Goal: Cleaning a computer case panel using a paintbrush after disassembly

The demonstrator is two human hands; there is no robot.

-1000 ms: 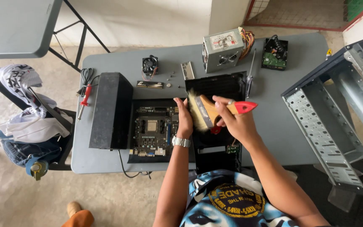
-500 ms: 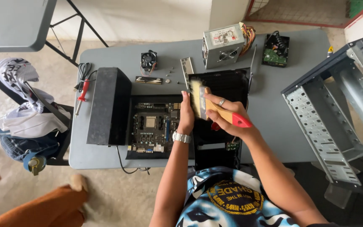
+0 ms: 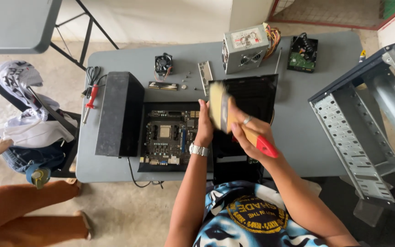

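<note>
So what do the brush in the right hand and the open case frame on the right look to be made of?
The brush in the right hand: handle looks like pale bare wood with a glossy red-coated end, bristles pale and soft, natural or synthetic unclear. The case frame: looks like bare sheet metal, dull silver-grey, punched with rows of small holes and folded edges.

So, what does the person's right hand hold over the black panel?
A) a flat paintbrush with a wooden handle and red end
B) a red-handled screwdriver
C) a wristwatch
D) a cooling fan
A: the right hand grips a flat paintbrush, pale bristles up and red handle end toward the wrist, above the black panel; the left hand rests beside it.
</note>
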